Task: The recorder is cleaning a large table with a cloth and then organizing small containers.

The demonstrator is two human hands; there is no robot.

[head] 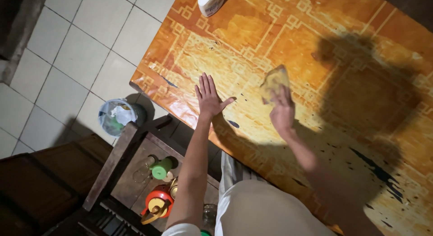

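My left hand (pixel 209 97) lies flat, fingers spread, on an orange patterned table cover (pixel 252 42) near its front left part. My right hand (pixel 283 110) presses a yellowish cloth (pixel 273 81) against the same cover, a little to the right of the left hand. The cloth sticks out beyond my fingers toward the far side. Dark worn patches mark the cover on the right.
A white container (pixel 210 1) stands at the table's far edge. On the tiled floor (pixel 81 55) sits a small bin lined with a plastic bag (pixel 116 116). A dark wooden stool or rack (pixel 122 155) below holds a green-capped bottle (pixel 162 168) and a red and yellow item (pixel 158 204).
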